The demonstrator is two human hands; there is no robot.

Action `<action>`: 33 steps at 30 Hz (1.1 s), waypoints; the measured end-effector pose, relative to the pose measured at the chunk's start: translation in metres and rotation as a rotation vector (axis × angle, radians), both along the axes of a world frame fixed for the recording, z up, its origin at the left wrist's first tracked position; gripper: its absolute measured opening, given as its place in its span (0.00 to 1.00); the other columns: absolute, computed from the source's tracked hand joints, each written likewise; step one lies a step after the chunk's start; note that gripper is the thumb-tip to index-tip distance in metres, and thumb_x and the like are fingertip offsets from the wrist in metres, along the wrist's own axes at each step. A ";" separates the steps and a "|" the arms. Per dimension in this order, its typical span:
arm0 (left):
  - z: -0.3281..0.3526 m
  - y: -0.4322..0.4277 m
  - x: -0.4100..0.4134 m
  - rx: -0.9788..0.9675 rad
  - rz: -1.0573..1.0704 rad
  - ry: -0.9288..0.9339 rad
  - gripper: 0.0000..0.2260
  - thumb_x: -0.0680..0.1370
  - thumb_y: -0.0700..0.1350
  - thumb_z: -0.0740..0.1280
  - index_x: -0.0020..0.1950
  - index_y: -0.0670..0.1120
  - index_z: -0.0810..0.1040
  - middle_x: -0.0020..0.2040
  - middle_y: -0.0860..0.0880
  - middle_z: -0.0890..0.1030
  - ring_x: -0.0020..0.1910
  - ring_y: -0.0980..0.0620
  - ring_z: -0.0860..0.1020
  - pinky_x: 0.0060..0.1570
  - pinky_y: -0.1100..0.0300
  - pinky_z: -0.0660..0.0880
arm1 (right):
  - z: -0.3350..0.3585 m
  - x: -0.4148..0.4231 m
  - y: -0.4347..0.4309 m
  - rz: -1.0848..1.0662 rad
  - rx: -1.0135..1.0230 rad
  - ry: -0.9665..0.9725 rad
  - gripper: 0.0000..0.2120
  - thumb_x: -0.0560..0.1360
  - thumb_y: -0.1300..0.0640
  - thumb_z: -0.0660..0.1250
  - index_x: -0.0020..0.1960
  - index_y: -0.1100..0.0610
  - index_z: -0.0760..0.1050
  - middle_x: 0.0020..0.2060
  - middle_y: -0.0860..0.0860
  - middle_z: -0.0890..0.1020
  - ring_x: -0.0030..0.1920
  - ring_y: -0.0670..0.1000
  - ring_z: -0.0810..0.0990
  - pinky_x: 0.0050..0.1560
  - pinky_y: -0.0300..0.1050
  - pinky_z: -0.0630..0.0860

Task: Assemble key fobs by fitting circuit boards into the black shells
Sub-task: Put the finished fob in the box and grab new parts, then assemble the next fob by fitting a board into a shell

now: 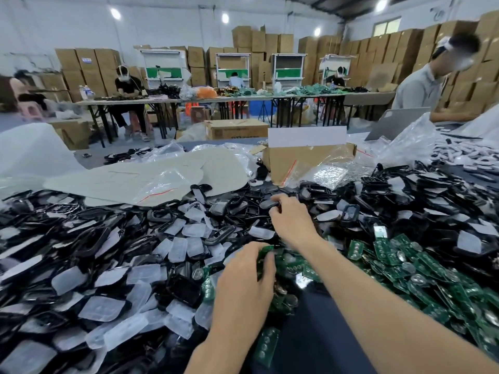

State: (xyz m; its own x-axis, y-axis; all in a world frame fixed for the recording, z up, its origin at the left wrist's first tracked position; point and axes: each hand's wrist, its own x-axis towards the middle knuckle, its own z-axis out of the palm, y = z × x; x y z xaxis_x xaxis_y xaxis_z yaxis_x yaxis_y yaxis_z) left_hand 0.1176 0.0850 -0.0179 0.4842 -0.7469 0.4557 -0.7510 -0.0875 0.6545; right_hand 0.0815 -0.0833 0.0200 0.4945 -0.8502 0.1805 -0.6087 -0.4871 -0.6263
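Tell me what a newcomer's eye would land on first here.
First, the sprawling heap of black shells covering the left and centre foreground, beside a green pile of circuit boards at right. Then the two hands in the middle: the left hand grips a circuit board, and the right hand pinches a black shell farther back.

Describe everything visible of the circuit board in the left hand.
The circuit board is green, thin and flat, and looks rigid. The left hand pinches it, with fingers curled over most of it, so only its upper edge shows. It is held just above the heap of loose green boards. Its components cannot be made out.
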 end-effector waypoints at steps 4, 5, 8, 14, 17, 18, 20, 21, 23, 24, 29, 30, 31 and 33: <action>0.003 0.002 0.004 -0.132 0.046 0.191 0.06 0.81 0.59 0.57 0.52 0.63 0.72 0.36 0.57 0.77 0.32 0.60 0.74 0.31 0.67 0.67 | 0.005 0.021 -0.015 0.104 -0.072 0.184 0.19 0.84 0.53 0.55 0.74 0.51 0.70 0.69 0.56 0.74 0.66 0.60 0.73 0.64 0.55 0.73; 0.004 0.002 0.004 -0.174 0.043 0.239 0.05 0.81 0.59 0.58 0.50 0.63 0.73 0.33 0.56 0.77 0.29 0.60 0.72 0.28 0.67 0.66 | 0.006 0.026 -0.018 0.112 -0.076 0.219 0.19 0.84 0.52 0.55 0.74 0.51 0.70 0.69 0.56 0.75 0.66 0.61 0.73 0.64 0.55 0.73; 0.011 0.002 0.006 -0.286 0.033 0.405 0.07 0.81 0.57 0.60 0.45 0.60 0.74 0.34 0.52 0.79 0.25 0.59 0.70 0.24 0.67 0.65 | 0.008 0.040 -0.024 0.122 -0.017 0.287 0.18 0.84 0.47 0.56 0.71 0.51 0.73 0.66 0.56 0.78 0.67 0.61 0.73 0.66 0.57 0.72; 0.011 0.002 0.016 -0.385 0.059 0.616 0.11 0.81 0.58 0.62 0.54 0.55 0.80 0.32 0.53 0.76 0.28 0.60 0.71 0.28 0.69 0.68 | 0.002 0.058 -0.027 0.097 0.013 0.393 0.15 0.82 0.46 0.63 0.55 0.58 0.79 0.58 0.58 0.78 0.65 0.63 0.74 0.67 0.59 0.72; 0.012 0.003 0.016 -0.390 0.048 0.626 0.16 0.79 0.62 0.61 0.63 0.60 0.79 0.37 0.50 0.80 0.33 0.52 0.76 0.37 0.61 0.77 | 0.002 0.059 -0.022 0.111 -0.020 0.445 0.16 0.81 0.47 0.64 0.61 0.57 0.79 0.61 0.60 0.79 0.65 0.63 0.73 0.67 0.59 0.71; 0.012 0.003 0.015 -0.386 0.037 0.630 0.17 0.79 0.63 0.60 0.64 0.62 0.78 0.43 0.46 0.83 0.42 0.47 0.80 0.46 0.53 0.80 | 0.002 0.057 -0.021 0.122 -0.015 0.460 0.16 0.81 0.47 0.65 0.61 0.57 0.79 0.61 0.61 0.79 0.65 0.63 0.73 0.67 0.59 0.71; 0.012 0.004 0.011 -0.376 0.027 0.634 0.18 0.78 0.65 0.57 0.64 0.64 0.77 0.48 0.45 0.82 0.52 0.44 0.80 0.52 0.48 0.78 | 0.004 0.054 -0.020 0.149 0.010 0.468 0.15 0.81 0.48 0.66 0.60 0.58 0.79 0.59 0.61 0.81 0.64 0.62 0.74 0.66 0.59 0.71; 0.012 0.004 0.010 -0.374 0.028 0.630 0.18 0.78 0.66 0.55 0.63 0.66 0.76 0.44 0.49 0.81 0.47 0.47 0.80 0.48 0.52 0.77 | 0.005 0.052 -0.019 0.162 0.026 0.461 0.15 0.80 0.49 0.67 0.58 0.59 0.79 0.58 0.60 0.81 0.63 0.62 0.75 0.66 0.58 0.72; 0.012 0.004 0.009 -0.360 0.032 0.617 0.16 0.79 0.65 0.53 0.63 0.70 0.75 0.44 0.48 0.79 0.43 0.50 0.78 0.46 0.53 0.75 | 0.008 0.048 -0.017 0.198 0.048 0.422 0.11 0.79 0.52 0.69 0.54 0.59 0.81 0.55 0.58 0.83 0.60 0.61 0.78 0.65 0.57 0.74; 0.011 0.003 0.010 -0.350 0.033 0.616 0.15 0.81 0.64 0.54 0.63 0.69 0.74 0.49 0.44 0.80 0.47 0.48 0.78 0.50 0.49 0.76 | 0.009 0.045 -0.016 0.212 0.049 0.398 0.08 0.79 0.54 0.69 0.52 0.58 0.82 0.54 0.57 0.84 0.59 0.60 0.79 0.65 0.56 0.74; 0.009 -0.001 0.014 -0.333 0.067 0.615 0.13 0.83 0.53 0.58 0.64 0.69 0.73 0.55 0.44 0.79 0.42 0.53 0.74 0.49 0.46 0.75 | 0.012 0.025 -0.011 0.204 0.050 0.090 0.09 0.80 0.57 0.66 0.57 0.51 0.82 0.51 0.48 0.84 0.54 0.51 0.82 0.56 0.41 0.77; 0.009 -0.001 0.014 -0.336 0.069 0.601 0.14 0.83 0.53 0.58 0.64 0.70 0.72 0.53 0.48 0.79 0.40 0.55 0.73 0.45 0.49 0.75 | 0.013 0.019 -0.009 0.186 0.062 -0.024 0.09 0.80 0.56 0.66 0.57 0.50 0.82 0.49 0.45 0.83 0.51 0.48 0.82 0.47 0.32 0.75; 0.008 -0.001 0.015 -0.343 0.070 0.590 0.14 0.83 0.53 0.59 0.64 0.71 0.71 0.49 0.51 0.79 0.38 0.56 0.72 0.41 0.55 0.74 | 0.014 0.012 -0.006 0.161 0.076 -0.135 0.08 0.80 0.55 0.66 0.56 0.49 0.82 0.48 0.42 0.82 0.49 0.44 0.81 0.41 0.27 0.72; 0.009 0.000 0.016 -0.376 0.077 0.587 0.14 0.83 0.51 0.61 0.64 0.70 0.70 0.39 0.58 0.78 0.30 0.55 0.72 0.31 0.64 0.72 | 0.014 -0.001 0.003 0.145 0.158 -0.349 0.06 0.80 0.55 0.67 0.52 0.46 0.81 0.47 0.42 0.82 0.46 0.40 0.80 0.40 0.25 0.72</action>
State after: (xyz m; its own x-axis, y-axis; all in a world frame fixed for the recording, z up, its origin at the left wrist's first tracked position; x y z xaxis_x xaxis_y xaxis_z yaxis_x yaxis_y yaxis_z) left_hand 0.1332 0.0849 -0.0094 0.7747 -0.5437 0.3228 -0.2645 0.1852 0.9465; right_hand 0.0804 -0.0801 0.0338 0.5436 -0.8067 0.2316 -0.2787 -0.4338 -0.8568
